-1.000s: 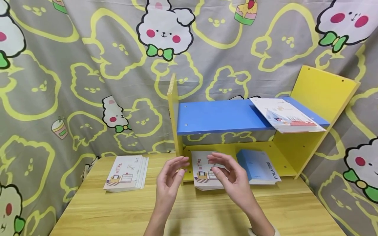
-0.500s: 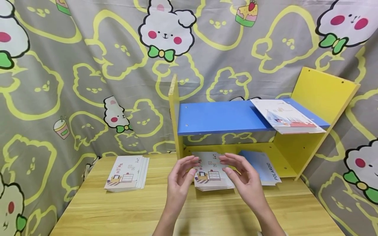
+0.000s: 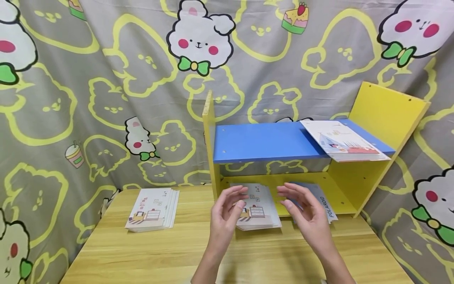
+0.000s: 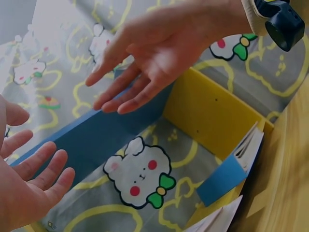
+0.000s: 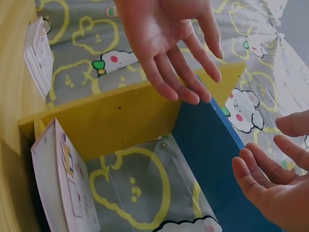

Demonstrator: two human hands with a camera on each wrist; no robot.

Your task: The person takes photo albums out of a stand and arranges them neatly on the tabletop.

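Middle book (image 3: pixel 261 215) overhangs the front edge of the bottom shelf (image 3: pixel 342 199), between left grip (image 3: pixel 227 217) and right grip (image 3: pixel 311 215), both empty, fingers apart. Knocking that overhang (the likeliest cause) could tip it onto the bench (image 3: pixel 159 256).

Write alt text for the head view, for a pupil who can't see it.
A left hand and right hand hover empty before a yellow-blue shelf with books on both levels; at left, a white stack lies on the wooden table.
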